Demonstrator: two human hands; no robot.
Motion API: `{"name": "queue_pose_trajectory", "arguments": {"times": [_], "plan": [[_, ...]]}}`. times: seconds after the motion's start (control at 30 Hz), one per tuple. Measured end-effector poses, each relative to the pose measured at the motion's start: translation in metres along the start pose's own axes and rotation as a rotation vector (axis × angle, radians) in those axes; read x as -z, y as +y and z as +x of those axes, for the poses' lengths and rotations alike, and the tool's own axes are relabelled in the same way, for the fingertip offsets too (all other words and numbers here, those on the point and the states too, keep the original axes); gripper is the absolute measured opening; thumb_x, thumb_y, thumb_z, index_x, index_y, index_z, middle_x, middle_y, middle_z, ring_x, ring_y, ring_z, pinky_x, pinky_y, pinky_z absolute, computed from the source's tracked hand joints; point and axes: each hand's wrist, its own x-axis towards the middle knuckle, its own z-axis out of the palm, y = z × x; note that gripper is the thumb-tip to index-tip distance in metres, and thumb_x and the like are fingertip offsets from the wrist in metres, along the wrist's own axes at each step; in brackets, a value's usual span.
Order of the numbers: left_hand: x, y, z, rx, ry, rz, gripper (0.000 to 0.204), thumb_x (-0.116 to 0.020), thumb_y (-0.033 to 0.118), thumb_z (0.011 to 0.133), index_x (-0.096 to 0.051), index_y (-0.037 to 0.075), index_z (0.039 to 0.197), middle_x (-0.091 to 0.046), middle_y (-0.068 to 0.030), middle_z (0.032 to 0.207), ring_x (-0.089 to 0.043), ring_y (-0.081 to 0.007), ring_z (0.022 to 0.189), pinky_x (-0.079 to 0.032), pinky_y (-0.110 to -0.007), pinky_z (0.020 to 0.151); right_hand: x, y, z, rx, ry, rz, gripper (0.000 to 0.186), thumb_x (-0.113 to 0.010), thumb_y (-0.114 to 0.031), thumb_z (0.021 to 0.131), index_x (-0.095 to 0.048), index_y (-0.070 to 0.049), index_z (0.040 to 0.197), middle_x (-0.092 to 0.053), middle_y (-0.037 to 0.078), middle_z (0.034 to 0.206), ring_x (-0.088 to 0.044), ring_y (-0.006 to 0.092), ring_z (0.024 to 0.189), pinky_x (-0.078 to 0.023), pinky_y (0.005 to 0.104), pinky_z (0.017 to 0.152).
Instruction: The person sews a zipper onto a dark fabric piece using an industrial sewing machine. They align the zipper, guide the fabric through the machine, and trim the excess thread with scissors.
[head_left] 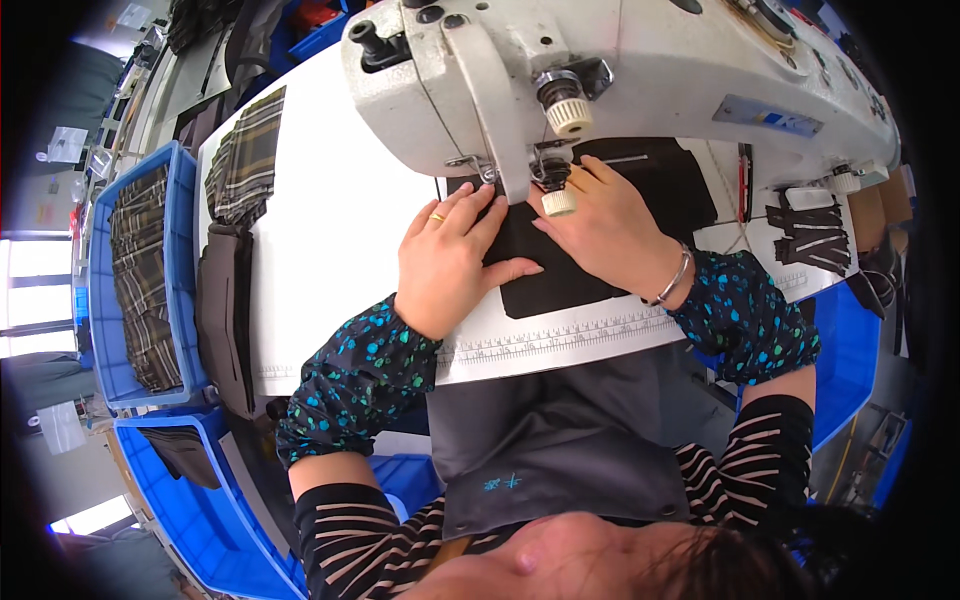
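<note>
A dark fabric piece (550,275) lies under the head of a white sewing machine (640,85). My left hand (445,255) rests on the left edge of the fabric, fingers stretched toward the needle area and thumb out to the side. A ring is on one finger. My right hand (610,225) lies on the fabric to the right of the needle area, its fingers extended and partly behind a cream tension knob (559,203). Both hands press flat and grip nothing that shows. The needle and the fabric directly beneath it are hidden.
Plaid cloth (245,155) and folded dark pieces (226,310) lie at the table's left. Blue bins (182,260) stand beyond. Red-handled snips (745,180) and small dark strips (808,235) are on the right. A printed ruler (560,338) runs along the table's near edge.
</note>
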Motion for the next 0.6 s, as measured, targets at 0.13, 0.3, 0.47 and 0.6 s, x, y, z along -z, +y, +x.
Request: {"name": "queue_pose_trajectory", "arguments": {"times": [0.13,0.3,0.47,0.6], "plan": [[-0.0004,0.0002,0.0045,0.006,-0.006,0.016,0.072,-0.088,0.058,0.071,-0.079,0.006,0.120,-0.075,-0.0084,0.129,-0.073,-0.0276,0.112,-0.056,-0.040,0.098,-0.0002,0.0062,0.0033,0.052,0.046,0.007,0.035,-0.078,-0.019,0.088,-0.071,-0.003,0.119,-0.071,0.013,0.099,-0.068,0.0320,0.095,-0.053,0.0468,0.102],[-0.0016,-0.0021,0.0037,0.028,-0.026,0.001,0.072,-0.084,0.060,0.074,-0.078,0.007,0.121,-0.074,-0.0086,0.127,-0.070,-0.0279,0.120,-0.053,-0.042,0.103,-0.0012,0.0052,0.0050,0.026,0.092,0.055,0.030,-0.079,-0.018,0.087,-0.071,-0.002,0.111,-0.071,0.015,0.099,-0.068,0.0335,0.095,-0.053,0.0469,0.101],[-0.0001,-0.0018,0.0036,0.044,-0.039,-0.029,0.073,-0.082,0.062,0.075,-0.077,0.007,0.123,-0.073,-0.0092,0.128,-0.068,-0.0285,0.126,-0.052,-0.046,0.106,0.0054,0.0035,0.0034,-0.021,-0.051,0.068,0.033,-0.072,-0.023,0.094,-0.074,0.002,0.115,-0.073,0.018,0.121,-0.066,0.0364,0.125,-0.051,0.0488,0.107],[0.0003,-0.0018,0.0021,0.036,-0.043,-0.008,0.073,-0.081,0.062,0.077,-0.077,0.007,0.124,-0.073,-0.0095,0.130,-0.067,-0.0285,0.128,-0.051,-0.047,0.107,0.0053,0.0022,0.0032,-0.020,-0.052,0.050,0.033,-0.072,-0.024,0.094,-0.074,0.002,0.115,-0.073,0.017,0.121,-0.065,0.0366,0.126,-0.050,0.0506,0.109]]}}
